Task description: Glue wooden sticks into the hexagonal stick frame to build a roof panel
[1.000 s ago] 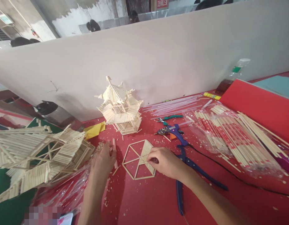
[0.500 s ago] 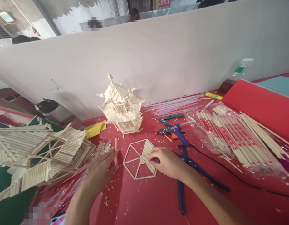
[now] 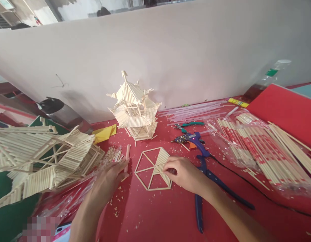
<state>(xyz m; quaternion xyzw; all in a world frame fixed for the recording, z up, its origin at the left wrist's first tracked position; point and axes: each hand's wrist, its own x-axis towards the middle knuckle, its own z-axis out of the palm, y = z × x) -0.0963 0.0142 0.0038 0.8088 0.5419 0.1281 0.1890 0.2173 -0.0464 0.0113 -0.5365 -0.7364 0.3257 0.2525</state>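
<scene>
A flat hexagonal frame of wooden sticks [image 3: 148, 187] lies on the red table, with spokes meeting at its middle. Two of its right-hand sections are filled with close-set sticks. My right hand [image 3: 183, 173] rests at the frame's right edge, finger and thumb pinched over the filled part; whatever is between the tips is hidden. My left hand [image 3: 107, 178] is to the left of the frame, fingers apart, beside a pinkish rod [image 3: 127, 154] and a heap of short stick pieces [image 3: 112, 154].
A stick pagoda [image 3: 135, 117] stands behind the frame; a larger stick model [image 3: 67, 161] is at left. To the right lie a blue glue gun [image 3: 195, 139], green-handled pliers [image 3: 193, 124], a blue-handled cutter [image 3: 228, 190], bagged chopsticks [image 3: 266, 151] and clear glue sticks [image 3: 195, 111].
The view has tilted down and shifted slightly, so the table things appear displaced. My right hand stays pinched at the frame's right side; my left hand stays near the stick pieces.
</scene>
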